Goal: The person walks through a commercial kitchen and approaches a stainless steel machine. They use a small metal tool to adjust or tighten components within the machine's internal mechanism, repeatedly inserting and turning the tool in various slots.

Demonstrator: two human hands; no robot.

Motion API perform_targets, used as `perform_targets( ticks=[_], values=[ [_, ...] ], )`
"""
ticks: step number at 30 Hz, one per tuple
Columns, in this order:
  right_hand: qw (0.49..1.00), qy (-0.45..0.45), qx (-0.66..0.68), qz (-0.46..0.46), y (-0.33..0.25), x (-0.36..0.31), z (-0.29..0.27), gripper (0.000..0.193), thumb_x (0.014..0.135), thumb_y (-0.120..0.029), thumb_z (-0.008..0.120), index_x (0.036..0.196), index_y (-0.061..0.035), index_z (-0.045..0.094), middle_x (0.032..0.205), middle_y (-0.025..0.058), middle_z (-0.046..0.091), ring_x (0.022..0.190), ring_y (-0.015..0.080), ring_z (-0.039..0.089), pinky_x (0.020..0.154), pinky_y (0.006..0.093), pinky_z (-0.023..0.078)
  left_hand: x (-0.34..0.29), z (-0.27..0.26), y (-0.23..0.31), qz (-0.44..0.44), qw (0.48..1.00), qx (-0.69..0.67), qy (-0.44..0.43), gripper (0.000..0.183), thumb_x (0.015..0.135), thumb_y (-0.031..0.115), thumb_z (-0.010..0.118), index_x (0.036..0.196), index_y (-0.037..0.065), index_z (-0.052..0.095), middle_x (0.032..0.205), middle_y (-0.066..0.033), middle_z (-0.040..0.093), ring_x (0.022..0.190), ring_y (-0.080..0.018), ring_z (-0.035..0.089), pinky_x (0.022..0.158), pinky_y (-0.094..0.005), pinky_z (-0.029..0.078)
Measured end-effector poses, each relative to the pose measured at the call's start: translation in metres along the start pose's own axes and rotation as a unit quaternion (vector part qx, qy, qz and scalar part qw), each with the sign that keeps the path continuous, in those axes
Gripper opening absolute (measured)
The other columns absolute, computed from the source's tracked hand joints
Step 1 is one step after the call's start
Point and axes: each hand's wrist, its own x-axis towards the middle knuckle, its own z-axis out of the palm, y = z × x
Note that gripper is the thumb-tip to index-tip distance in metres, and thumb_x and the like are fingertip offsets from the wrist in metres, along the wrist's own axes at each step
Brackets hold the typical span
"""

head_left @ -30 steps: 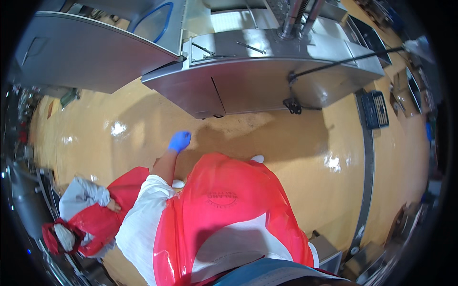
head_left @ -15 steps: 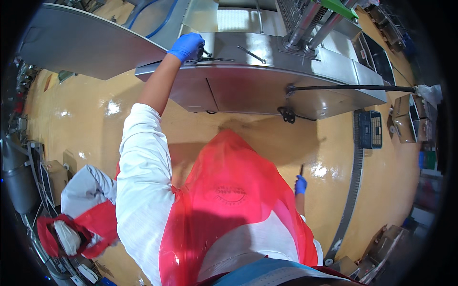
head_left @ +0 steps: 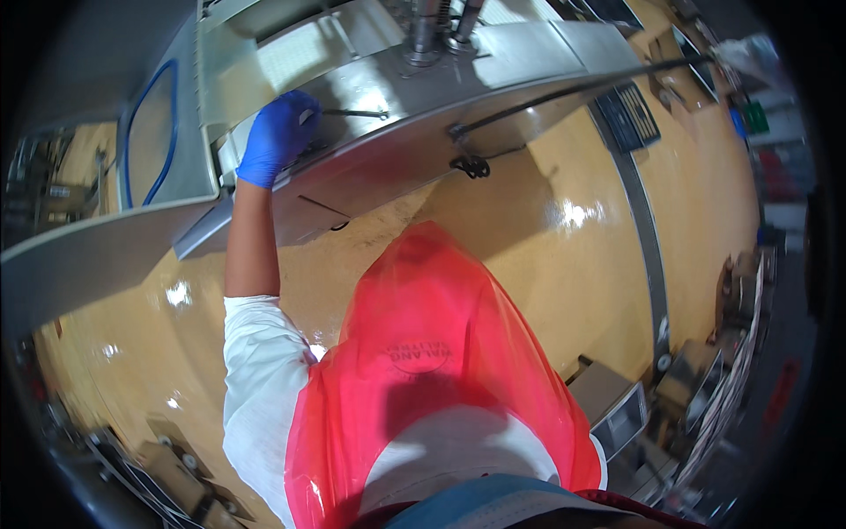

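Observation:
My left hand (head_left: 279, 134), in a blue glove, is over the left part of the metal machine's ledge (head_left: 401, 93). Its fingers are curled closed, and whatever they hold is hidden from this angle. A slim metal tool (head_left: 355, 113) lies on the ledge with its near end right beside the fingers; I cannot tell whether they touch it. Small dark pieces (head_left: 308, 152) lie partly under the hand. My right hand is out of view. A red plastic apron (head_left: 441, 326) covers my front.
Metal posts (head_left: 423, 53) rise from the machine. A metal panel (head_left: 97, 247) juts out on the left, near a blue hose (head_left: 172, 132). A black bar (head_left: 573, 88) sticks out at the right. A dark crate (head_left: 626, 119) sits by the floor drain (head_left: 648, 256).
My view has turned and moved left along the machine. My left hand is closer to the slim tool. My right hand, earlier low at the right with a dark tool, has left view.

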Motion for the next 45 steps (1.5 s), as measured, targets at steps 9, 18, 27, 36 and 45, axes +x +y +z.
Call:
perform_targets(
  ticks=[9, 18, 27, 36, 45],
  values=[
    [0.988, 0.097, 0.079, 0.087, 0.033, -0.061, 0.085, 0.049, 0.094, -0.049, 0.050, 0.095, -0.0048, 0.071, 0.092, 0.0238, 0.070, 0.088, 0.0391, 0.069, 0.076, 0.0467, 0.053, 0.070, 0.091, 0.068, 0.193, 0.974, 0.012, -0.118, 0.015, 0.085, 0.020, 0.061, 0.081, 0.006, 0.062, 0.084, -0.0182, 0.060, 0.081, -0.0402, 0.059, 0.073, -0.0488, 0.048],
    [0.964, 0.186, 0.160, 0.100, -0.006, -0.028, 0.116, 0.044, 0.089, -0.046, 0.053, 0.086, -0.0063, 0.071, 0.083, 0.0192, 0.070, 0.079, 0.0388, 0.068, 0.072, 0.0470, 0.052, 0.070, 0.066, 0.034, 0.119, 0.958, 0.031, -0.260, 0.017, 0.090, 0.017, 0.065, 0.091, 0.001, 0.062, 0.087, -0.0212, 0.065, 0.081, -0.0394, 0.063, 0.072, -0.0445, 0.049],
    [0.955, 0.186, 0.171, 0.154, 0.006, -0.046, 0.154, 0.043, 0.092, -0.045, 0.051, 0.090, -0.0065, 0.072, 0.087, 0.0204, 0.071, 0.084, 0.0387, 0.068, 0.076, 0.0495, 0.052, 0.051, 0.049, -0.012, 0.100, 0.953, 0.061, -0.279, 0.019, 0.087, 0.011, 0.062, 0.102, 0.001, 0.064, 0.094, -0.0195, 0.070, 0.089, -0.0382, 0.067, 0.079, -0.0429, 0.052],
    [0.944, 0.136, 0.150, 0.262, 0.038, -0.122, 0.187, 0.042, 0.089, -0.037, 0.050, 0.090, -0.0020, 0.072, 0.093, 0.0277, 0.068, 0.086, 0.0442, 0.067, 0.077, 0.0516, 0.052, 0.059, 0.051, 0.080, 0.118, 0.967, -0.097, -0.205, 0.033, 0.096, 0.016, 0.062, 0.122, -0.005, 0.062, 0.111, -0.0208, 0.069, 0.101, -0.0325, 0.066, 0.091, -0.0398, 0.051],
    [0.777, 0.150, 0.503, 0.348, 0.036, -0.159, 0.164, 0.038, 0.095, -0.040, 0.057, 0.083, -0.0045, 0.064, 0.067, 0.0128, 0.063, 0.051, 0.0252, 0.061, 0.045, 0.0405, 0.046, 0.018, 0.162, 0.184, 0.191, 0.792, -0.341, -0.468, 0.029, 0.093, 0.012, 0.066, 0.118, -0.002, 0.065, 0.110, -0.0153, 0.068, 0.100, -0.0239, 0.065, 0.091, -0.0359, 0.050]
  ],
)
